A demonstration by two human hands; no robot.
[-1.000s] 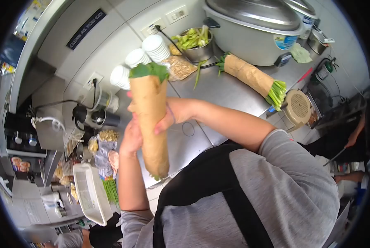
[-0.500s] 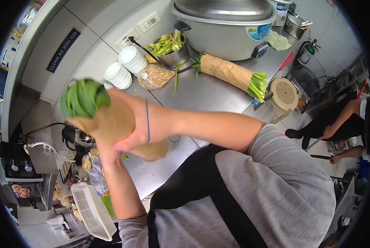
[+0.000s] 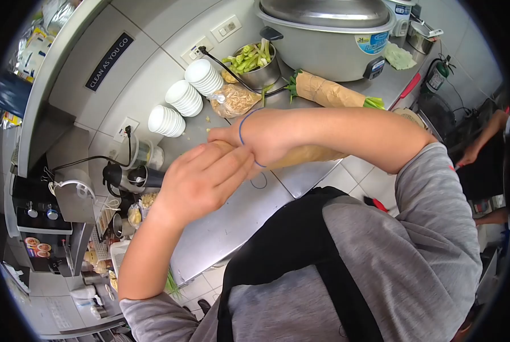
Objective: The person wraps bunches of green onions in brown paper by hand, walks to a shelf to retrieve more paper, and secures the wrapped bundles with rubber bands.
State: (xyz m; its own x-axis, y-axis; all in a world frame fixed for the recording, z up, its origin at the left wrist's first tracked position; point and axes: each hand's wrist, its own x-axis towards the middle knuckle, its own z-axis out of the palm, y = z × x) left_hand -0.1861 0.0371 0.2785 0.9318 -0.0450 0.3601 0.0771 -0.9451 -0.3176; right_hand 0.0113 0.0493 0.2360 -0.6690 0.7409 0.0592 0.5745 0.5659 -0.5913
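My right hand (image 3: pixel 260 137) is wrapped round a brown-paper bundle of green leafy stalks (image 3: pixel 309 155), which lies mostly hidden under my wrist and forearm. A blue rubber band (image 3: pixel 241 132) circles that hand near the wrist. My left hand (image 3: pixel 201 176) crosses over from the left, fingers closed together, its tips at the band and against my right hand; the exact pinch is hidden. A second paper-wrapped bundle (image 3: pixel 329 91) of green stalks lies on the steel counter (image 3: pixel 226 228) beyond.
Stacked white bowls (image 3: pixel 184 98), a bag of brown food (image 3: pixel 235 100) and a steel pot of cut stalks (image 3: pixel 260 71) line the wall. Behind stands a large rice cooker (image 3: pixel 329 48). An electric kettle (image 3: pixel 131 178) is at left. Another person's arm (image 3: pixel 483 142) shows at right.
The held bundle has swung from upper left to lie under my right forearm, its leafy end now out of sight. My left hand has moved up from beneath to the rubber band.
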